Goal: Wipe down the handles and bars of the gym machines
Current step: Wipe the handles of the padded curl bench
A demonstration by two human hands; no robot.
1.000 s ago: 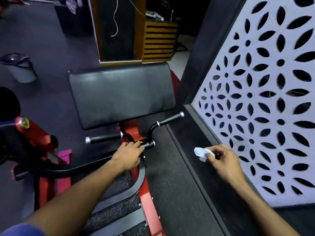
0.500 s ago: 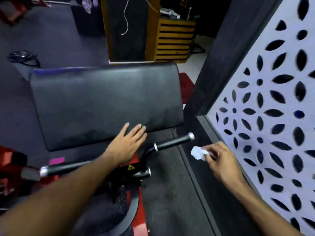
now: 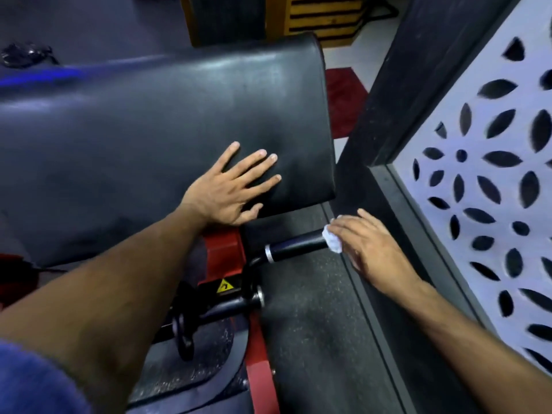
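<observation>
On the black pad [image 3: 167, 115] your left hand [image 3: 230, 186] lies flat, fingers spread. Just right of it, your right hand [image 3: 370, 249] presses a crumpled white tissue [image 3: 332, 239] against the outer end of the black handle [image 3: 295, 245].

There is one view only, from a camera worn on the person's head, looking forward and steeply down from close above the machine. The black pad [image 3: 167, 121] fills the frame from nine to twelve o'clock, the perforated white panel [image 3: 478, 180] runs along three o'clock, and both forearms enter from six o'clock.
</observation>
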